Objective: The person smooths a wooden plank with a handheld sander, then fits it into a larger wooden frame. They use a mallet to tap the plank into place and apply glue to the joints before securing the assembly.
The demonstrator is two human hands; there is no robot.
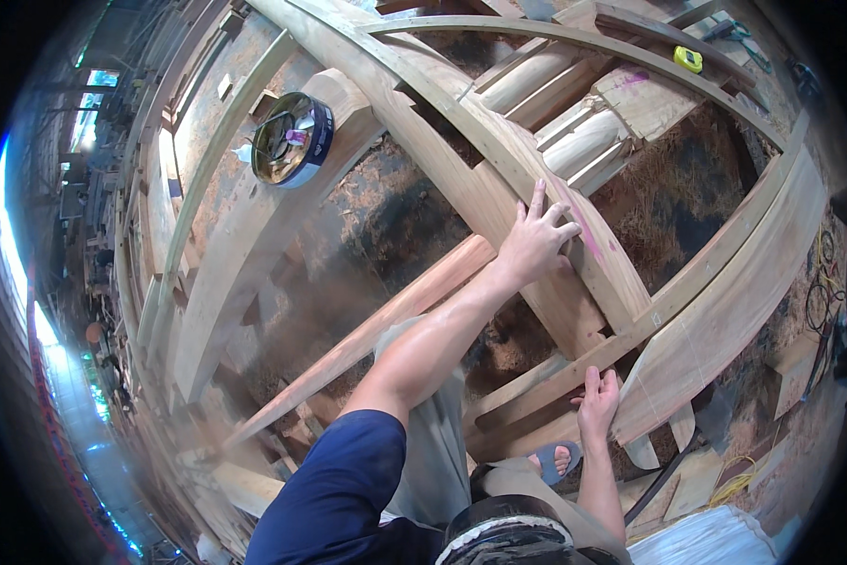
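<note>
My left hand [539,235] lies with its fingers spread on the narrow wooden strip [499,155], which runs along a broad timber. Beside it, a pale plank [585,226] carries a pink mark. My right hand [597,400] is nearer to me, by the wooden rail [673,299] that crosses the end of these timbers. Its fingers point up, slightly bent, with the thumb apart and nothing visible in them. A wide curved board [725,320] lies along the outer side of that rail.
A round tin [293,141] holding small items sits on a thick curved timber [254,217] at the left. A yellow tape measure [687,59] rests at the far right. A loose wooden bar [367,330] slants beside my left arm. Cords [823,282] and offcuts lie at the right.
</note>
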